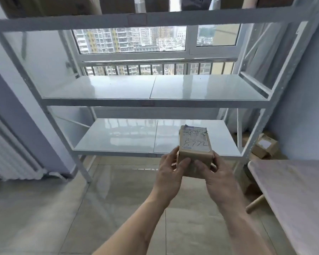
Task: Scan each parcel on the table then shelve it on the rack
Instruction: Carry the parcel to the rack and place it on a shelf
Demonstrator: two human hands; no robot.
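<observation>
A small brown cardboard parcel (195, 144) with a white label and handwritten digits on top is held in front of the white metal rack (151, 103). My left hand (170, 171) grips its left side and near face. My right hand (217, 174) grips its right side, with the thumb on the near face. The parcel hovers just over the front edge of the lowest visible shelf (122, 138), towards its right half. The middle shelf (118, 87) has nothing on it.
A pale table (293, 190) with a wooden leg stands at the right edge. Cardboard boxes (263, 146) lie on the floor behind the rack's right post. A radiator (7, 153) lines the left wall. Boxes sit on the rack's top level, and a window is behind.
</observation>
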